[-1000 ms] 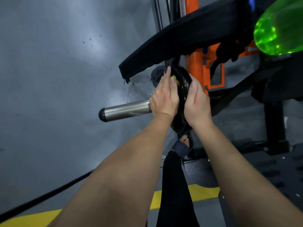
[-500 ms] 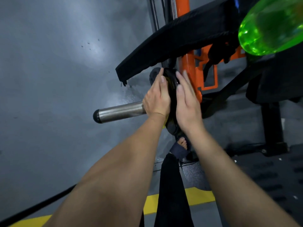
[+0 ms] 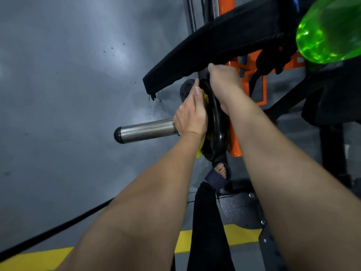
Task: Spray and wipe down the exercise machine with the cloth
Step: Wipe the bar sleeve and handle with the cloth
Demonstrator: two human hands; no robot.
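we count two bare hands, one black weight plate, one yellow cloth, one green spray bottle, one steel bar and one orange post, all gathered in the middle and upper right of the frame.

the cloth lies sandwiched between our left hand and the left face of the plate. only two bits of it show, a nubby yellow edge past the thumb and a corner under the wrist. the left hand lies flat, fingers straight and together, pressing the cloth onto the plate. our right hand sits above it at the plate's upper rim, fingers curled over the edge and gripping it. the bottle is well apart from both hands, in the top right corner, blurred and touched by neither.

the plate is a round, glossy disc with a ribbed lower edge, seen nearly edge-on. the bar is a brushed metal cylinder with a dark cap, jutting left from under the left hand. above the hands slants a long black pad with a stitched, textured cover. the floor is smooth grey, with one yellow stripe along the bottom.
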